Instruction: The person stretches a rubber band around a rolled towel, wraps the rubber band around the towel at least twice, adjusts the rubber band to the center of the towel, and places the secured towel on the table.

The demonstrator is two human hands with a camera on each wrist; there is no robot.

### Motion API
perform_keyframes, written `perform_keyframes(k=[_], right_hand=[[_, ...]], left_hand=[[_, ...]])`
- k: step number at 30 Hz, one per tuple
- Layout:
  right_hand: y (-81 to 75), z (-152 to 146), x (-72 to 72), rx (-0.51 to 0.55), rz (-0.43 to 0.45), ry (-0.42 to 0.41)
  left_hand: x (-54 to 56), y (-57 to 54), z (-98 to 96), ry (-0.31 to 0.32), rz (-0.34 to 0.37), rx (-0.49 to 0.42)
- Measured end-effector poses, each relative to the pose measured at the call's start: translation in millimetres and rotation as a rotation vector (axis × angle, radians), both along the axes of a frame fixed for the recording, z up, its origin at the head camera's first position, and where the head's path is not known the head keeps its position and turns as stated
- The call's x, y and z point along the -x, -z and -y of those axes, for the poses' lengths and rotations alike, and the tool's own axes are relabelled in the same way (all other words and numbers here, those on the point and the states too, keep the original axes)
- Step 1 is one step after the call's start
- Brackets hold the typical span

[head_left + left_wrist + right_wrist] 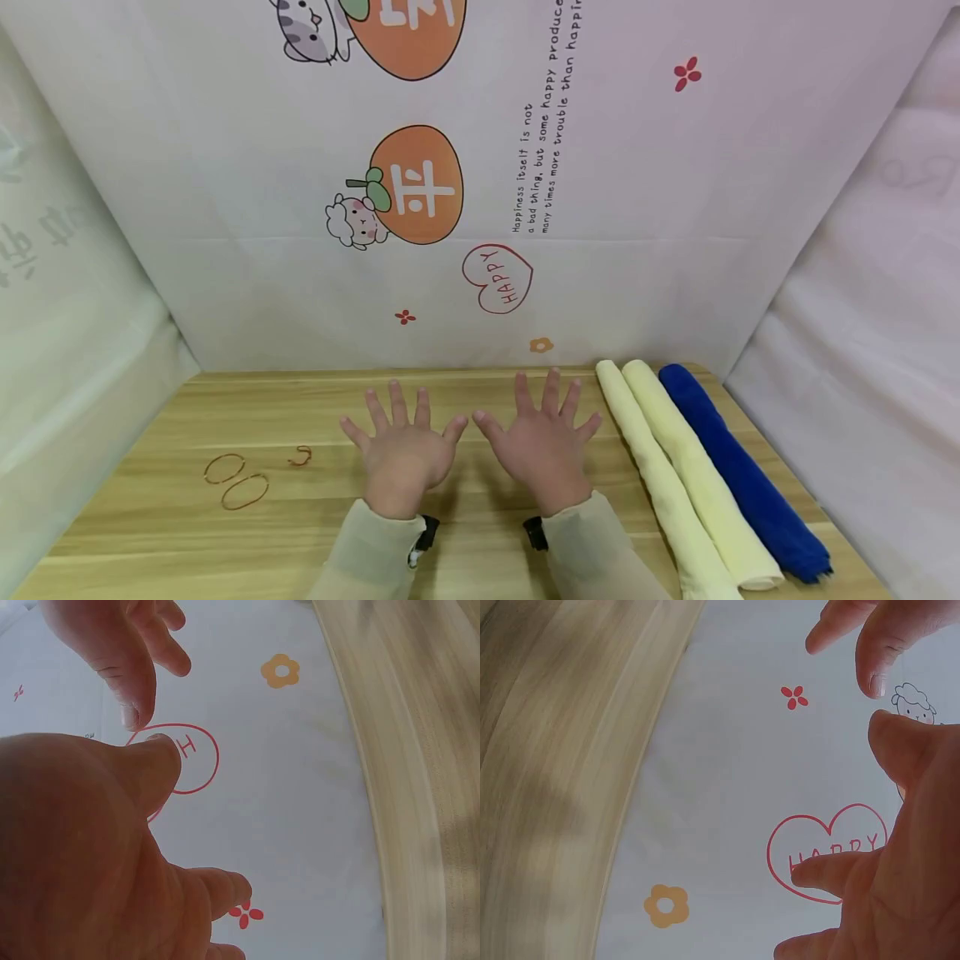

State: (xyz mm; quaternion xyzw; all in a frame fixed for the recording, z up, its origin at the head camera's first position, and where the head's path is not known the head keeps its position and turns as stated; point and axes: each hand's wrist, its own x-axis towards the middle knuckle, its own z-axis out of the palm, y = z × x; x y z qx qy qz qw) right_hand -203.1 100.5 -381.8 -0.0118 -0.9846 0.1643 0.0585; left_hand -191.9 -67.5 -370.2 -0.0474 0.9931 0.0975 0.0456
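I observed the left hand (405, 458) and right hand (546, 454) splayed wide, empty, between thin reddish bands (242, 508) and cylindrical cream and blue cloth rolls (693, 467) on the wood-grain tabletop (135, 533).

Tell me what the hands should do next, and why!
Perhaps the right hand should reach for the nearer cream cloth roll: its fingers are spread and hold nothing, and that roll lies just to its right, closer than the blue one.
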Motion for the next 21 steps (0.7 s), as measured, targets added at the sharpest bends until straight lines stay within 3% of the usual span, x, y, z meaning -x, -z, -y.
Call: perform_keyframes(k=[6, 12, 16, 21], right_hand=[[0.2, -2.1, 1.6, 0.001, -0.023, 0.004], [-3.8, -8.5, 8.2, -0.001, 0.022, 0.003], [-20.0, -24.9, 16.5, 0.008, 0.069, -0.005], [-61.1, -52.2, 19.8, 0.078, 0.128, -0.08]], left_hand=[[1.1, -1.9, -1.1, 0.002, 0.004, -0.004], [1.2, -2.5, -1.4, 0.004, 0.004, -0.003], [1.2, -3.4, -0.5, 0.004, 0.001, 0.002], [0.4, -4.3, -1.2, 0.013, 0.0, -0.005]])
